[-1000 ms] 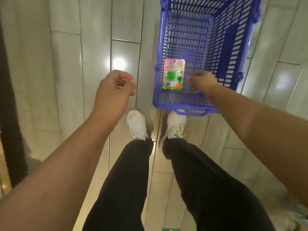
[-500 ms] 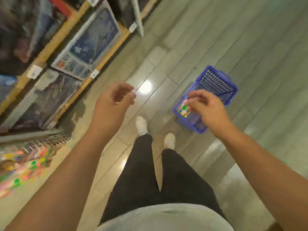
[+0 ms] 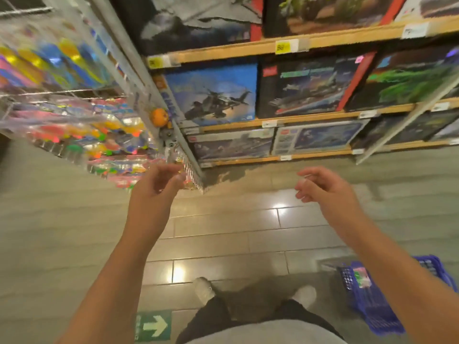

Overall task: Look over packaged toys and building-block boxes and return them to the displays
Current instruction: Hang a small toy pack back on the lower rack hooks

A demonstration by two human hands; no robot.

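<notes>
View has swung up from the tiled floor to the wooden shelves of building-block boxes (image 3: 211, 91). Left hand (image 3: 154, 194) and right hand (image 3: 325, 189) hover loosely curled, holding nothing; blue plastic basket (image 3: 372, 306) sits beside the right forearm.

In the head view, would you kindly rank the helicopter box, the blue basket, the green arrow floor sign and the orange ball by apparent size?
1. helicopter box
2. blue basket, though an arm hides part of it and it sits nearer the camera, so this order is unsure
3. green arrow floor sign
4. orange ball

Warm indoor light, floor glare, heavy motion blur
</notes>
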